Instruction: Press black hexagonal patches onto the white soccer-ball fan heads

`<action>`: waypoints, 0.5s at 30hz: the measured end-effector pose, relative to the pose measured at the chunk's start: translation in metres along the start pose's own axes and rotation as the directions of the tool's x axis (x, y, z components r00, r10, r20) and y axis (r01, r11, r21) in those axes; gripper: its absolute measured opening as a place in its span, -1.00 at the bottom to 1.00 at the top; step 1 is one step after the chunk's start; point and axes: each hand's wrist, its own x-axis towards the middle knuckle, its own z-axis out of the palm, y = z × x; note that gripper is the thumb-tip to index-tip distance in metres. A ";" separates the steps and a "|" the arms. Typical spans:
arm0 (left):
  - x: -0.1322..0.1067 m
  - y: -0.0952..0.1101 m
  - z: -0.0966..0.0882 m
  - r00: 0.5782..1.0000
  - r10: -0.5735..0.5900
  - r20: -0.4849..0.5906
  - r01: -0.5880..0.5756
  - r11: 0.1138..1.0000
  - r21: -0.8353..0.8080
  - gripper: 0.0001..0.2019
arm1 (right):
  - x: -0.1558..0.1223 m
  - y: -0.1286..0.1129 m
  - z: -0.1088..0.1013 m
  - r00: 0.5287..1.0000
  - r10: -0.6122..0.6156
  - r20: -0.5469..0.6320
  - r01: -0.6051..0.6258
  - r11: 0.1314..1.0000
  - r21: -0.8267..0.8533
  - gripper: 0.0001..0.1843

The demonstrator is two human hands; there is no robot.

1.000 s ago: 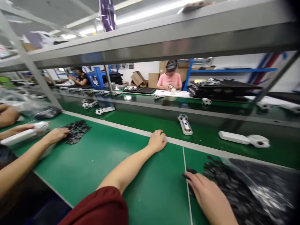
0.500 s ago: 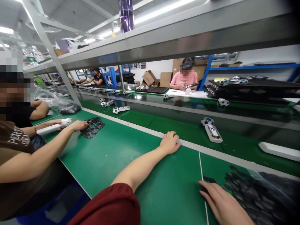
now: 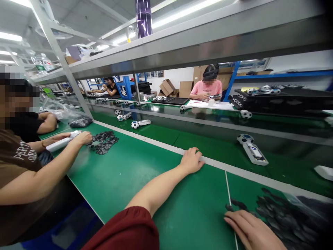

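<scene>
My left hand (image 3: pixel 191 160) rests on the pale metal rail (image 3: pixel 221 166) between the green worktop (image 3: pixel 145 163) and the conveyor, its fingers spread and holding nothing. At lower right, my right hand (image 3: pixel 251 227) lies low over the worktop with its fingers stretched out close together. Just beyond its fingertips is a small dark piece (image 3: pixel 229 207), and whether they touch it I cannot tell. A heap of thin black pieces (image 3: pixel 283 215) spreads to the right of that hand, partly under a clear plastic bag (image 3: pixel 301 201).
On the green conveyor (image 3: pixel 166 133) lie several white handles with football-patterned heads, one handheld device (image 3: pixel 252 149) nearest me. At left a co-worker (image 3: pixel 26 166) holds a white device beside black pieces (image 3: pixel 104 141). Opposite sits a person in pink (image 3: pixel 206 88). A metal shelf (image 3: pixel 169 52) runs overhead.
The nearest football-headed device has shifted right along the conveyor, as has the white part at the right edge. My right hand's fingers have drawn closer together. My left hand stays on the rail.
</scene>
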 end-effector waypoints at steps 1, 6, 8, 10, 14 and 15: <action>0.000 0.000 0.000 1.000 -0.001 -0.001 0.001 1.000 0.004 -0.67 | -0.002 0.002 0.003 1.000 -0.008 -0.003 0.008 1.000 -0.011 -0.56; 0.000 0.001 0.000 1.000 -0.004 0.000 0.004 1.000 0.016 -0.68 | -0.011 0.010 0.016 1.000 0.002 -0.004 -0.002 0.999 -0.038 -0.58; -0.001 0.001 0.000 1.000 -0.005 0.002 0.005 1.000 0.018 -0.68 | -0.011 0.009 0.017 1.000 0.023 -0.007 -0.023 0.999 -0.023 -0.59; -0.001 0.001 0.000 1.000 -0.006 0.005 0.006 1.000 0.020 -0.68 | -0.010 0.007 0.016 0.999 0.041 0.000 -0.041 0.999 0.002 -0.60; 0.000 0.000 0.000 1.000 -0.007 0.013 0.006 1.000 0.022 -0.67 | -0.008 0.006 0.013 0.999 0.048 0.020 -0.049 0.999 0.016 -0.62; 0.000 0.000 0.000 1.000 -0.007 0.015 0.007 1.000 0.022 -0.67 | -0.008 0.006 0.013 0.999 0.038 0.022 -0.038 0.999 0.012 -0.65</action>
